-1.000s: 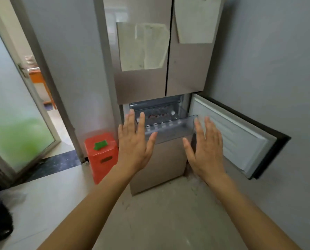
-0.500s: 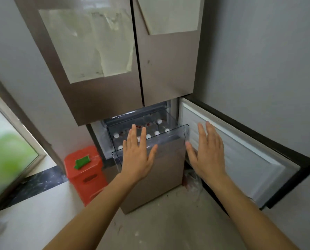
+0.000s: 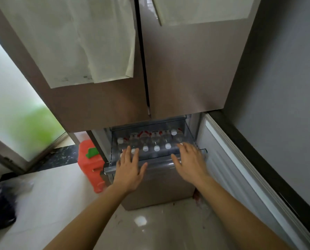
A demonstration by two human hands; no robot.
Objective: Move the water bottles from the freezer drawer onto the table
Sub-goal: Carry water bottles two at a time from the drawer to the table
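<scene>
**Several water bottles (image 3: 156,141) to lift, none in hand yet**

You are at the reach-in step. The water bottles lie side by side in the pulled-out freezer drawer (image 3: 159,156), most with their white caps towards you, and all of them are inside it. Your left grip (image 3: 129,168) is spread flat over the drawer's front edge, fingers straight, tips above the bottles at the left end. Your right grip (image 3: 191,162) is also spread and holds nothing, with its fingers over the right end of the row. I cannot tell whether either one touches a bottle.

Next, you likely need to curl each grip round one bottle's body, then lift it clear of the front wall. Expect cold, slick plastic, so take a full wrap. Mind the freezer door (image 3: 231,159) standing open just beside your right arm. The surface is out of view, so you will have to turn to find it.
</scene>
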